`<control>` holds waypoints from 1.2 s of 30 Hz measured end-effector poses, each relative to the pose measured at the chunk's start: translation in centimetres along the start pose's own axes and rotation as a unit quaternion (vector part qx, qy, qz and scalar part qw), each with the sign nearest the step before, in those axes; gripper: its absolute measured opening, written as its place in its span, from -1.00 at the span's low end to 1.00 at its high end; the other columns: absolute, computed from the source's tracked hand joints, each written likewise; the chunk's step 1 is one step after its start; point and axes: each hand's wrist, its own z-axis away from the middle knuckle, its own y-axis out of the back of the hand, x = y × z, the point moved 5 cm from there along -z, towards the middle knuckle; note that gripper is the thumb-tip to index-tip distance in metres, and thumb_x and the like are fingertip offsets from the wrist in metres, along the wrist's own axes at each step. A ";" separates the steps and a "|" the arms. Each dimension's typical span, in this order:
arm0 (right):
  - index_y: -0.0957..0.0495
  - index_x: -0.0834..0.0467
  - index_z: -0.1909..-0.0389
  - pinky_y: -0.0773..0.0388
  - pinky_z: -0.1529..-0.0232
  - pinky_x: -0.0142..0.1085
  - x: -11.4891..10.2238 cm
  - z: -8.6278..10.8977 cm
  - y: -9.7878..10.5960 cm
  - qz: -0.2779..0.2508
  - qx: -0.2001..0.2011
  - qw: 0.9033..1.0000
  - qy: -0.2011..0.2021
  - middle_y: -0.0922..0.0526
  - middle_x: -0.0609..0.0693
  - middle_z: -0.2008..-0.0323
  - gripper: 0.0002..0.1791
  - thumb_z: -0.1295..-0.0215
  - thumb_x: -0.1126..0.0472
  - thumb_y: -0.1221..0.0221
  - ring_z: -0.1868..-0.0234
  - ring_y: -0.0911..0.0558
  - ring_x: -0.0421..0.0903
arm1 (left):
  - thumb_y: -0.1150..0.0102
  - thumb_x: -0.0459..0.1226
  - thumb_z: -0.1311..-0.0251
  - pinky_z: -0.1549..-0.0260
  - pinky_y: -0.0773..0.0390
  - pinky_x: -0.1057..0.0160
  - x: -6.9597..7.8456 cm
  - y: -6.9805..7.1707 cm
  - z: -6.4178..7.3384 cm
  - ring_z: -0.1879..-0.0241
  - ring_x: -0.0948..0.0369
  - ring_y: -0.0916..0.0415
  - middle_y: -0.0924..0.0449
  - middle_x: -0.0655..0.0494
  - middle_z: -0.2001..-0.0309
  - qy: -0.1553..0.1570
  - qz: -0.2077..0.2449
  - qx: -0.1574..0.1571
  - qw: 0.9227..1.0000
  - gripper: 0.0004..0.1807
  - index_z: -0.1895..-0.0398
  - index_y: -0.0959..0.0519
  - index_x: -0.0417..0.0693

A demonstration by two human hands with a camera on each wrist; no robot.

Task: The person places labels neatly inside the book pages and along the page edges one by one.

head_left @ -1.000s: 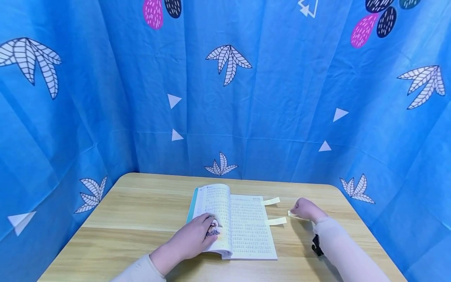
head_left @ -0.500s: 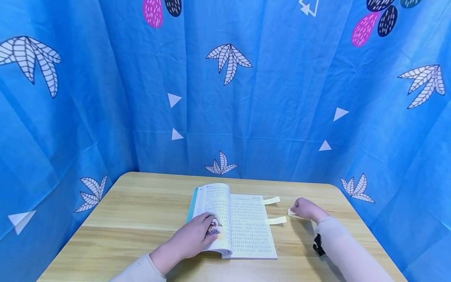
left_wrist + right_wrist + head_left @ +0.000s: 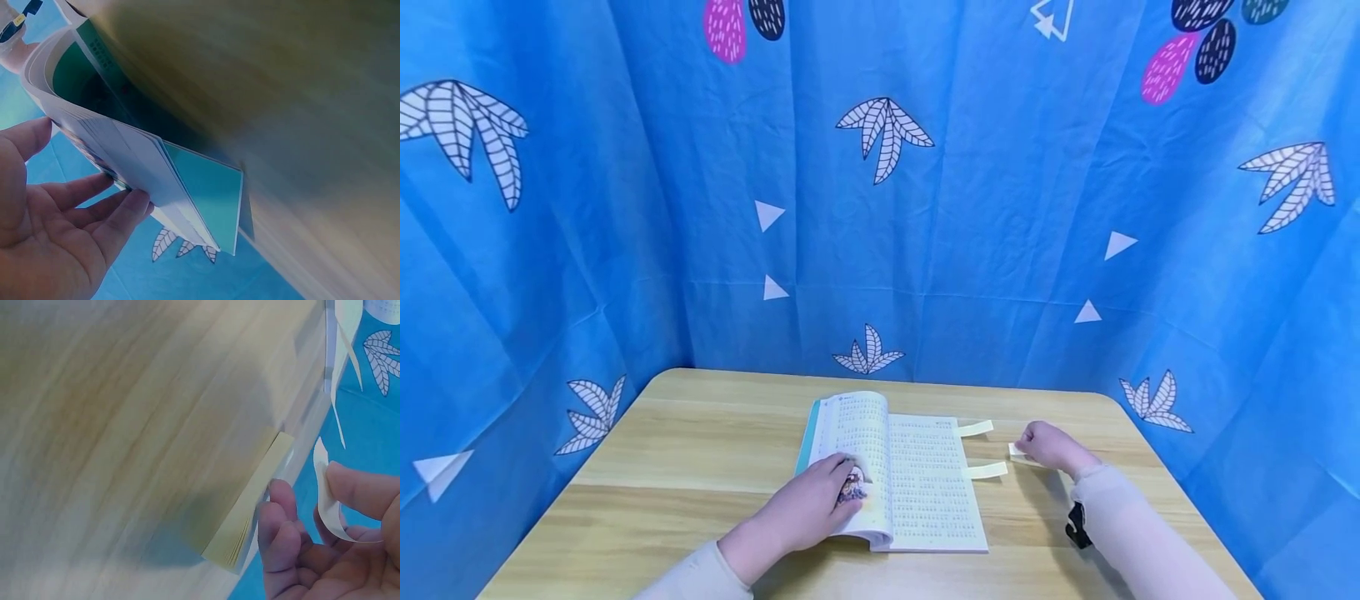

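Note:
An open book lies on the table, its left-hand pages arching up near the spine. My left hand rests on the left page, around a small printed picture, with fingers extended. The left wrist view shows its fingertips against the stack of pages and the teal cover beneath. To the right of the book, my right hand pinches a pale, curled sticky-note strip between thumb and fingers. A narrow pad of yellow sticky notes is beside the lower fingers of that hand.
Two pale strips, an upper sticky tab and a lower sticky tab, stick out from the book's right edge. The wooden table has rounded far corners. A blue patterned curtain surrounds it. Under the right forearm shows a black strap.
The right sleeve and wrist have shifted very slightly to the right, with the fingers still at the sticky-note pad. The left hand and the book stay where they were.

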 end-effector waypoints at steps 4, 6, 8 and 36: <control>-0.33 0.19 0.48 -0.35 0.43 -0.27 -0.2 0.2 -0.1 -0.017 0.010 1.000 0.011 -0.39 -0.02 0.51 -0.74 -0.45 0.29 -0.10 0.49 -0.34 -0.12 | -0.12 0.06 -0.40 -0.31 -0.39 -0.07 0.0 -0.1 0.0 -0.36 -0.09 -0.34 -0.38 -0.21 -0.35 0.001 0.000 -0.001 1.000 -0.31 -0.34 -0.42 -0.32; -0.37 0.21 0.43 -0.40 0.39 -0.26 -0.2 0.3 -0.1 -0.019 0.016 1.000 0.019 -0.44 0.00 0.46 -0.79 -0.43 0.31 -0.11 0.44 -0.40 -0.10 | -0.13 0.06 -0.40 -0.31 -0.40 -0.07 0.0 -0.1 0.0 -0.36 -0.09 -0.34 -0.38 -0.21 -0.35 0.001 0.000 -0.002 1.000 -0.31 -0.34 -0.42 -0.31; -0.42 0.23 0.38 -0.45 0.37 -0.25 -0.3 0.4 -0.2 -0.015 0.023 0.999 0.028 -0.49 0.02 0.42 -0.85 -0.42 0.33 -0.12 0.40 -0.44 -0.09 | -0.13 0.06 -0.39 -0.30 -0.40 -0.08 -0.1 -0.2 0.0 -0.35 -0.09 -0.35 -0.39 -0.20 -0.35 0.001 0.001 -0.002 1.000 -0.31 -0.34 -0.42 -0.30; -0.60 0.13 0.44 -0.48 0.34 -0.23 -1.8 1.3 0.9 0.027 0.072 0.995 0.070 -0.58 -0.10 0.47 -0.87 -0.33 0.30 -0.25 0.43 -0.48 -0.15 | -0.12 0.08 -0.39 -0.31 -0.39 -0.07 -0.2 -0.2 -0.1 -0.36 -0.08 -0.34 -0.39 -0.19 -0.35 0.001 -0.008 0.000 1.000 -0.30 -0.34 -0.42 -0.30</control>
